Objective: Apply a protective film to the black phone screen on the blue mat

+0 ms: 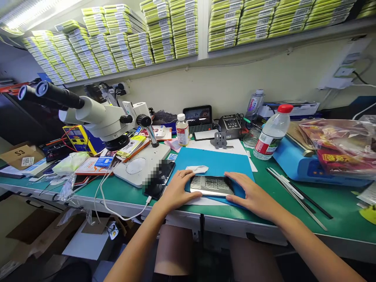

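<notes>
My left fingers [182, 177] and right fingers [237, 180] grasp opposite ends of the phone [212, 185], presumably steadying it over the blue mat [225, 158].

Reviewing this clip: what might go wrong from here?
The white cable droops past the front edge of the bench, so a snagging arm might tug the dark phone it appears plugged into. The phone-like device, between the left hand and right hand, lies close to that edge and could fall if it slips.
</notes>
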Motion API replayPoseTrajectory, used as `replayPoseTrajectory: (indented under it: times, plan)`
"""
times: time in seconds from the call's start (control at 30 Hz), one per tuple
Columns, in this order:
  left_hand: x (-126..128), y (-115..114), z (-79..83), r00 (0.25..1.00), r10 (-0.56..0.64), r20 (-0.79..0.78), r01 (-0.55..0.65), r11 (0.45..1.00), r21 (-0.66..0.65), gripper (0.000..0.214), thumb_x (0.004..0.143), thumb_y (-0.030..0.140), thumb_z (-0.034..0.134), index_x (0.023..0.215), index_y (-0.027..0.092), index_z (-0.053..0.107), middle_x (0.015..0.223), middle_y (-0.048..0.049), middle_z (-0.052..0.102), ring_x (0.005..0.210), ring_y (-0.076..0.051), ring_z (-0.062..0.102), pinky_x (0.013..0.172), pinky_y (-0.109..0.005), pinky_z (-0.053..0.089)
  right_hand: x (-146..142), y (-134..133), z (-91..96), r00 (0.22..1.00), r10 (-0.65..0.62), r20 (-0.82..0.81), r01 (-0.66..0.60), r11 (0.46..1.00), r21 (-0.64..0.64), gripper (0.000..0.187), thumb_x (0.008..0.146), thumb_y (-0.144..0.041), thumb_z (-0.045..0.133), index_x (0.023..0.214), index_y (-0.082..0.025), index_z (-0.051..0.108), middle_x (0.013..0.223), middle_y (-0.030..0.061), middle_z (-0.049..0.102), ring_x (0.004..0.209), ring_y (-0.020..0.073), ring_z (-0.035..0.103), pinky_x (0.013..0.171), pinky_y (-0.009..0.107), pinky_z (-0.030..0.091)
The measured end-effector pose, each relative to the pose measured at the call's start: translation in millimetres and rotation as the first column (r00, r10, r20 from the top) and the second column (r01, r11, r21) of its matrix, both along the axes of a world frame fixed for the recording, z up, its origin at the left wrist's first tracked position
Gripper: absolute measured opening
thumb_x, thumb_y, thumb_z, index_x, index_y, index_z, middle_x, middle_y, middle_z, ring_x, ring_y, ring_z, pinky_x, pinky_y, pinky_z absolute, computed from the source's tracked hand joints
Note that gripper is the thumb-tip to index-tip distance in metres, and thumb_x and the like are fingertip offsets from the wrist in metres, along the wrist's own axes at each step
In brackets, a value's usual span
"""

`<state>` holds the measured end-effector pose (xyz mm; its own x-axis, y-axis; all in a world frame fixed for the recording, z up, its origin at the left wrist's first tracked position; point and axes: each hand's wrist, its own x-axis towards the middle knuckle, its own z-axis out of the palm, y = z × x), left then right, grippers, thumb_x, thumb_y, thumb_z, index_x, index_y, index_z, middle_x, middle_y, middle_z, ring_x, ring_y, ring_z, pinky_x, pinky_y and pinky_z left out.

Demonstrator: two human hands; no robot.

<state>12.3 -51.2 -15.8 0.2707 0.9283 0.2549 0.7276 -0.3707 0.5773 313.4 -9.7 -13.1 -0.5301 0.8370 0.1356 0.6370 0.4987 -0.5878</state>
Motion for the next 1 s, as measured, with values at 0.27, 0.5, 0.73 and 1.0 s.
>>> replayPoseTrajectory:
  times: [0.27, 0.5, 0.73, 1.0]
  plan:
    - [1, 1, -0.9, 1.0, 0.009, -0.019, -0.009, 1.0, 0.0, 0.065, 0.081, 0.054, 0.075, 0.137, 0.025, 0.059, 0.141, -0.0105, 0.056, 0.132, -0.032, 0.047, 0.113, -0.049, 0.039, -1, 1, -0.4, 0.998, -0.04, 0.04, 0.04, 0.999, 0.012, 0.083, 0.08, -0.073, 0.062, 0.147, -0.024, 0.048, 0.154, 0.0148, 0.045, 0.144, 0.0396, 0.036, 0.116, 0.061, 0.034]
    - [2, 2, 0.5, 0.999, 0.013, -0.051, -0.014, 1.0, -0.026, 0.064, 0.083, 0.053, 0.073, 0.139, 0.026, 0.057, 0.143, -0.0092, 0.054, 0.134, -0.031, 0.044, 0.114, -0.048, 0.037, -2, 2, -0.2, 0.998, -0.034, 0.045, 0.033, 0.999, 0.013, 0.076, 0.079, -0.072, 0.063, 0.138, -0.024, 0.057, 0.152, 0.013, 0.048, 0.143, 0.0399, 0.037, 0.116, 0.06, 0.034]
    - [1, 1, -0.6, 0.998, 0.001, -0.061, -0.002, 1.0, -0.014, 0.063, 0.085, 0.054, 0.071, 0.14, 0.028, 0.055, 0.145, -0.0082, 0.053, 0.134, -0.031, 0.044, 0.114, -0.048, 0.036, -4, 3, 3.4, 0.996, -0.016, 0.085, 0.02, 0.999, -0.038, 0.078, 0.079, -0.071, 0.063, 0.14, -0.023, 0.053, 0.155, 0.0136, 0.043, 0.145, 0.0384, 0.034, 0.117, 0.057, 0.033]
    - [1, 4, -4.7, 0.998, -0.009, -0.064, 0.011, 1.0, 0.024, 0.064, 0.084, 0.054, 0.072, 0.137, 0.023, 0.055, 0.142, -0.0089, 0.056, 0.133, -0.031, 0.045, 0.114, -0.047, 0.037, -5, 10, 12.8, 0.994, 0.02, 0.106, -0.008, 0.993, -0.119, 0.078, 0.077, -0.07, 0.065, 0.137, -0.022, 0.053, 0.154, 0.0142, 0.042, 0.144, 0.0395, 0.034, 0.116, 0.055, 0.034]
